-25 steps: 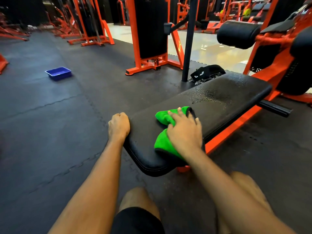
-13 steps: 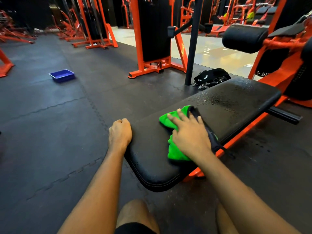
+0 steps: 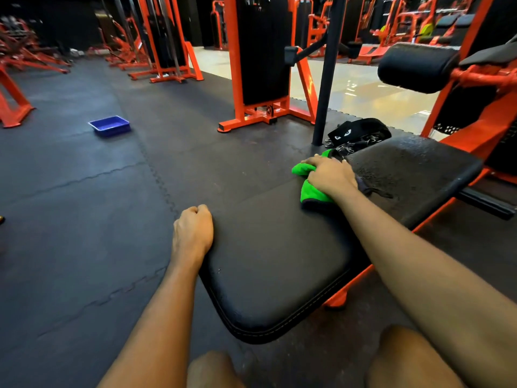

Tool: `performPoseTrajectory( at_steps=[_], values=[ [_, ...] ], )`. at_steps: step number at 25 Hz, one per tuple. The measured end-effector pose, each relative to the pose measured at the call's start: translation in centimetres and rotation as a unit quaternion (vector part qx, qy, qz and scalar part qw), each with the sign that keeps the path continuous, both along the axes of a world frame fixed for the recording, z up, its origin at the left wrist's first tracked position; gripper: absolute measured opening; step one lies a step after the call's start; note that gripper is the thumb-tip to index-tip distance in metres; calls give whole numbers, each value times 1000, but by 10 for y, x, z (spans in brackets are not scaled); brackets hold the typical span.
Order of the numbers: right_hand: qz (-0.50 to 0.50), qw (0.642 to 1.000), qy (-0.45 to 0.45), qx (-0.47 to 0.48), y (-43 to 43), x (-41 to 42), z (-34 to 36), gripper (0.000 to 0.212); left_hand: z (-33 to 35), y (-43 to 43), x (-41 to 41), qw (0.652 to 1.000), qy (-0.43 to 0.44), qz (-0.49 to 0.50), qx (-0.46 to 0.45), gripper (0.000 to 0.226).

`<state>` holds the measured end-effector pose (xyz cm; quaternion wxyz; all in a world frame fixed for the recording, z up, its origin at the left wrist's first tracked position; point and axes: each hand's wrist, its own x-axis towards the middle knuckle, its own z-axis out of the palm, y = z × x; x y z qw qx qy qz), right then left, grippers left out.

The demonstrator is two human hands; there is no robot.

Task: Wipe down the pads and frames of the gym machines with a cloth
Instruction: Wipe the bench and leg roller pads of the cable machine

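Right hand (image 3: 331,179), fingers flat, presses cloth (image 3: 310,193) on pad (image 3: 279,261); left hand (image 3: 193,233) fisted, empty. I judge the wet far end needs wiping next.

Bunched green cloth (image 3: 309,191) w/ dark edge, flat on black bench pad (image 3: 279,264), mid-length.

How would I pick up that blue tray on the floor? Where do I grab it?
Probably by its two short ends, one hand each, coming down from above. The blue tray lies flat, open side up, on the floor mat, and its raised rim looks free all round, so fingers can pinch it.
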<state>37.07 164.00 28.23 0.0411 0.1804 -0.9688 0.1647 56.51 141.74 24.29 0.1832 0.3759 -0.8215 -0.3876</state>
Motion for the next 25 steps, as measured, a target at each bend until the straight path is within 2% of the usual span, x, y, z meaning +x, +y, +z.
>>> performPoseTrajectory(
  at_steps=[2,5,6,8,10,12,15,17,20,22,25],
  values=[
    [76,997,16,-3,-9,30,-1,51,2,2,0,1000,2,2,-1,35],
    [201,973,101,49,-36,91,-15,55,4,3,2,1000,-1,4,2,35],
    [233,965,107,47,-43,103,-20,55,4,3,2,1000,-1,5,3,34],
    [263,963,64,18,-45,99,-20,56,3,2,3,1000,1,7,-1,32],
    [237,972,8,13,-31,61,-15,57,2,1,2,1000,7,11,3,32],
    [148,988,-23,26,-6,7,-8,54,0,-1,0,1000,7,12,5,33],
    [-3,999,-33,13,39,-50,5,50,-3,-3,-2,1000,11,12,3,34],
    [-51,998,-36,-2,46,-58,8,47,-3,-4,-4,1000,14,12,8,34],
    [-27,999,-18,-27,28,-25,8,45,-3,-3,-4,1000,10,14,6,35],
    [35,999,-2,-26,17,16,1,52,-3,-3,-4,1000,6,13,6,35],
    [125,989,80,8,10,78,-20,56,-1,-3,-3,1000,2,14,18,35]
  ],
)
